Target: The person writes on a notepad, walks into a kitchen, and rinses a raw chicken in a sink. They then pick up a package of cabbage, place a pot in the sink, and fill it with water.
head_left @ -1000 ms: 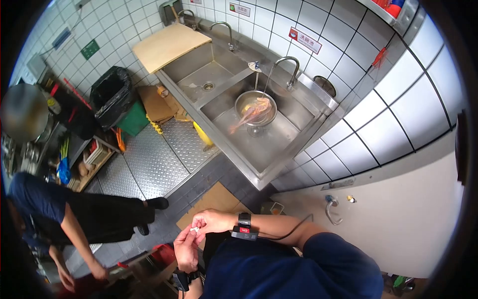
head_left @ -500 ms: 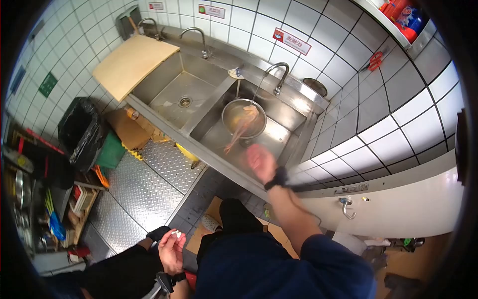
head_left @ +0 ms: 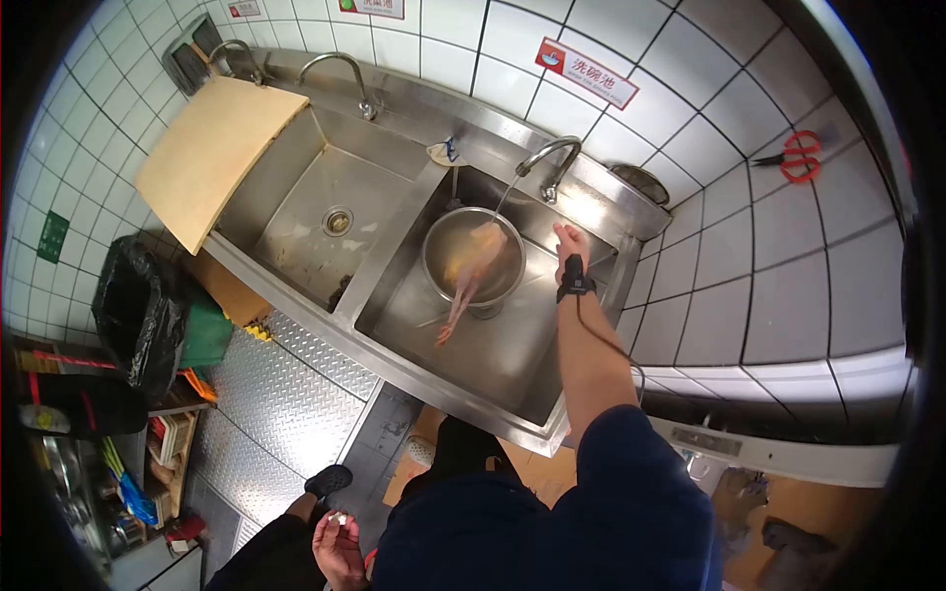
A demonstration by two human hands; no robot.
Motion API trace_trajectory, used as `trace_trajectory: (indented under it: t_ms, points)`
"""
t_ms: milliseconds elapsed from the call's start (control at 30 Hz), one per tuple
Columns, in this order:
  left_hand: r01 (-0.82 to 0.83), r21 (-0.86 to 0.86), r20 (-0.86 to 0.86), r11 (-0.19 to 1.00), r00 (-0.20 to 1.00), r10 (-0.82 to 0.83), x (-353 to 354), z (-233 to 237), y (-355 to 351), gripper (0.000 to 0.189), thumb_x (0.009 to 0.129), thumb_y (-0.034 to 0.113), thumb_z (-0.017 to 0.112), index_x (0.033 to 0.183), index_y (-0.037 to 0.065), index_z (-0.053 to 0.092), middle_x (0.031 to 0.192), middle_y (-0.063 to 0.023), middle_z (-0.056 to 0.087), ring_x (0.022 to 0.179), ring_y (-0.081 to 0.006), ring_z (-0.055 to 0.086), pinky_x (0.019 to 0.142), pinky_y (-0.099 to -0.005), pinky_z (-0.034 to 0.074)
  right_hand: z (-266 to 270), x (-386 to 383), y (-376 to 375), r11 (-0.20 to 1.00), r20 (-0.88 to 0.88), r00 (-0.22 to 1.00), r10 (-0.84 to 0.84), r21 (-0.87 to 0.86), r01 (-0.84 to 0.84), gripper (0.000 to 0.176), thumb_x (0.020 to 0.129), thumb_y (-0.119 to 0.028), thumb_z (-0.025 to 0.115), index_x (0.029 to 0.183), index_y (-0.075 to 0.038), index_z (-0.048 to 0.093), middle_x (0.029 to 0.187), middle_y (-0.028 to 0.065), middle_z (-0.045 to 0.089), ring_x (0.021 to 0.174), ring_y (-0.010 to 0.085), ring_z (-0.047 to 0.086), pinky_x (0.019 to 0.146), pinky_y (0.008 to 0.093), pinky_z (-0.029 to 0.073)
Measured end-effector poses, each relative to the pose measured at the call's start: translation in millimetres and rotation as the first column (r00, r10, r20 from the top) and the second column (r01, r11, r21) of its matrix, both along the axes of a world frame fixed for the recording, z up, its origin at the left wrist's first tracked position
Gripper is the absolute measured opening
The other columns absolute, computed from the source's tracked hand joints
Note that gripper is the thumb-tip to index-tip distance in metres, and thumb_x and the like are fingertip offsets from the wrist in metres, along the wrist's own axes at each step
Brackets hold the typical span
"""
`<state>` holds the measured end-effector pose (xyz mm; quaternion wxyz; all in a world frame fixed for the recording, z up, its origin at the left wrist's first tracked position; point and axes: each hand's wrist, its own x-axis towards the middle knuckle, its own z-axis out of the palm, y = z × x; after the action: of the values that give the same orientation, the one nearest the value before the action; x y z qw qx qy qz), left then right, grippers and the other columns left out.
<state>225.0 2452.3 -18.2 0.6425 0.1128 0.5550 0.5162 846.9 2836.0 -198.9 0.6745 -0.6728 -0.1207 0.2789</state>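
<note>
The right hand, fingers loose and empty, is held near the tap, which is best worked slowly. A white scrap, perhaps paper, is pinched in the left hand.

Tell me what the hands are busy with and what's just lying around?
Busy with: right hand by curved steel tap; round metal bowl holding a pale raw bird; left hand pinching a small white scrap.
Lying around: tan wooden board; red scissors; black bin bag.
</note>
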Motion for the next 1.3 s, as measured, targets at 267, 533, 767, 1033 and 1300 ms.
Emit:
trace_trajectory:
  t_ms: [267,533,767,1033,1300]
  points:
    - [-0.268,-0.243,-0.117,0.932,0.962,0.246,45,23,78,0.018,0.091,0.002,0.064,0.108,-0.003,0.062,0.098,-0.0164,0.069,0.085,-0.0240,0.069,0.078,-0.0325,0.060,1,37,68,0.883,0.579,0.766,0.279,-0.468,0.032,0.076,0.074,-0.054,0.079,0.117,0.007,0.066,0.103,0.0216,0.071,0.096,0.0289,0.069,0.085,0.0368,0.052]
    - [-0.261,-0.281,-0.108,0.924,0.965,0.240,69,34,110,0.018,0.091,0.001,0.064,0.108,-0.004,0.062,0.100,-0.0179,0.069,0.085,-0.0254,0.069,0.079,-0.0329,0.060,16,36,85,0.839,0.687,0.620,0.379,-0.538,0.083,0.046,0.084,-0.047,0.071,0.097,-0.003,0.076,0.087,0.0169,0.074,0.082,0.0313,0.072,0.077,0.0381,0.055]
    - [-0.236,-0.272,-0.095,0.933,0.971,0.218,71,33,109,0.021,0.090,0.002,0.065,0.110,-0.005,0.062,0.100,-0.0186,0.069,0.086,-0.0262,0.069,0.079,-0.0336,0.060,29,29,77,0.860,0.567,0.750,0.339,-0.510,-0.004,0.041,0.091,-0.042,0.064,0.100,-0.004,0.076,0.088,0.0159,0.074,0.083,0.0282,0.073,0.078,0.0351,0.054]
    - [-0.231,-0.294,-0.097,0.927,0.972,0.212,70,32,118,0.022,0.092,0.003,0.064,0.112,-0.005,0.061,0.100,-0.0177,0.069,0.088,-0.0259,0.068,0.083,-0.0348,0.058,22,38,77,0.855,0.556,0.758,0.339,-0.518,-0.003,0.042,0.092,-0.043,0.063,0.099,-0.003,0.076,0.086,0.0161,0.074,0.084,0.0283,0.072,0.079,0.0348,0.053]
    - [-0.208,-0.297,-0.076,0.932,0.978,0.194,67,36,108,0.021,0.093,0.004,0.063,0.112,-0.005,0.060,0.101,-0.0168,0.068,0.091,-0.0244,0.067,0.084,-0.0336,0.056,-64,46,45,0.885,0.497,0.838,0.228,-0.465,0.035,0.037,0.089,-0.034,0.065,0.114,-0.007,0.072,0.098,0.0171,0.074,0.085,0.0264,0.072,0.080,0.0363,0.054]
